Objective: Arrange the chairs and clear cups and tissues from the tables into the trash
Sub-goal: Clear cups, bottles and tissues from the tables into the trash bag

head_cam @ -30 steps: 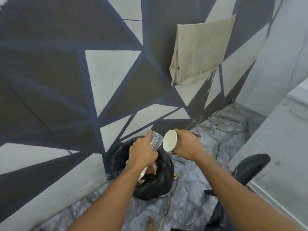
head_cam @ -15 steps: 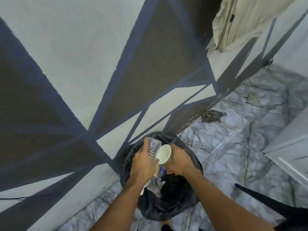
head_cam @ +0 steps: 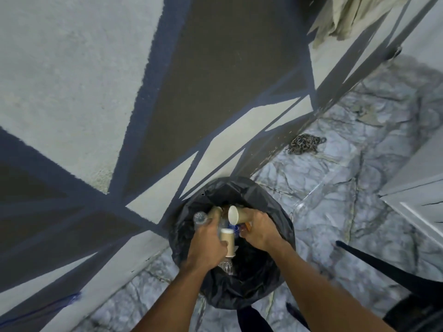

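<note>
A bin lined with a black trash bag [head_cam: 271,279] stands against the painted wall, and both my hands are inside its mouth. My left hand [head_cam: 206,245] is closed on a clear plastic cup [head_cam: 200,218]. A brown paper cup [head_cam: 227,244] lies against its fingers; I cannot tell whether it is held or falling. My right hand [head_cam: 260,232] grips a white-lined paper cup [head_cam: 236,214], tipped on its side with the opening facing left. Bottles and wrappers lie in the bag beneath the hands.
A coiled metal chain [head_cam: 304,144] lies on the marble floor by the wall. A beige cloth [head_cam: 347,17] hangs on the wall at the top right. A white door panel [head_cam: 419,200] is at the right, and a black chair part [head_cam: 395,276] juts in at the lower right.
The view has closed in on the bin. Both hands have dropped from above the rim into the bag's mouth, and a brown paper cup now shows beside my left hand.
</note>
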`<state>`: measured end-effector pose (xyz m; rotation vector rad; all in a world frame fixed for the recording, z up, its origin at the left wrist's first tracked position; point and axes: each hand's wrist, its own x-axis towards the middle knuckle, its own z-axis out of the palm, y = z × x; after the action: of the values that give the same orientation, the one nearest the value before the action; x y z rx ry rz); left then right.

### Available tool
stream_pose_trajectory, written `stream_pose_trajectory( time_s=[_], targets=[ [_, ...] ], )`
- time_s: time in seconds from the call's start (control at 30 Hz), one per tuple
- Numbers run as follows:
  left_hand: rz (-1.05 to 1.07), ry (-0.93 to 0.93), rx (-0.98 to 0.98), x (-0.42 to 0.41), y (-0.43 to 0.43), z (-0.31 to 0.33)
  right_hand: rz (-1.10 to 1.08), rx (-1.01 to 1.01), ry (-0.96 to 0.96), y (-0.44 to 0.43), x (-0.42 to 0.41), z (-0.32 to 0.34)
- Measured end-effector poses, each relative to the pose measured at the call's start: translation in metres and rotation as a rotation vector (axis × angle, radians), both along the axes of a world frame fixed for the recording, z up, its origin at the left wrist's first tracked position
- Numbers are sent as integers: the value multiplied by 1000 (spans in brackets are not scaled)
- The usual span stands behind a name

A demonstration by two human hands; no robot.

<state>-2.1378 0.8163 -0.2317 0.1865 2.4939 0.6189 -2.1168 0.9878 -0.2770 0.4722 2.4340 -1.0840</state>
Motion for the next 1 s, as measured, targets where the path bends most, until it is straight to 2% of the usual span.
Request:
stream_pose_trajectory(
  time_s=[0.17,0.43,0.57,0.73,1.0],
  targets=[
    [-79,-26,14,17,17,27,-31,-1,83,7,21,37],
    [-218,189,117,90,74,118,-31,124,226,48,107,153],
    [-299,297,280,162,112,168,-97,210,326,74,193,220],
    [-484,317,387,257,178,216,-255,350,406,129,319,283],
    [-934,302,552,428,313,258,-729,477,294,216,552,319]
  ],
)
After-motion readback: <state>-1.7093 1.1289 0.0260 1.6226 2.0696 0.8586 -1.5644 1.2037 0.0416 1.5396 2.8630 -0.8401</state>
